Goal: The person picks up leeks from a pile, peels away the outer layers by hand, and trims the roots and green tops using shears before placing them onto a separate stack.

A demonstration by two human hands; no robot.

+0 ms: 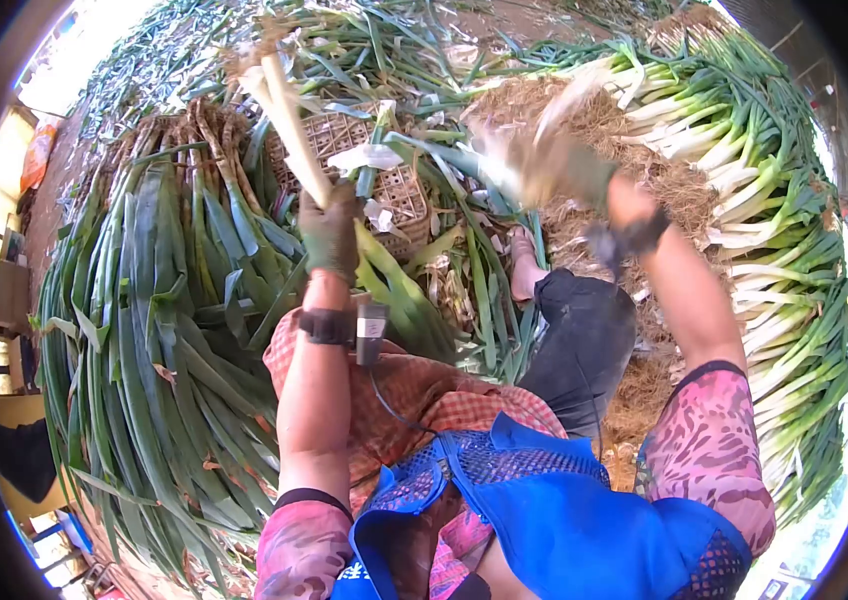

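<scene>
My left hand [330,235], in a dark glove, is closed around a leek [289,125]. Its pale stem points up and away to the left, with the root end blurred, and broad green leaves [399,290] hang below the hand. My right hand [584,175], also gloved, is out to the right and smeared by motion. Pale and greenish streaks [504,170] show beside it, and whether it grips them I cannot make out. Between the hands, a woven basket [404,205] stands with loose leaf scraps on it.
A big heap of untrimmed leeks [164,280] lies on my left, brown roots at the far end. Cleaned leeks with white stems [744,200] are stacked along the right. Root litter [684,170] and leaf waste [384,40] cover the ground. My bare foot [524,262] is near the basket.
</scene>
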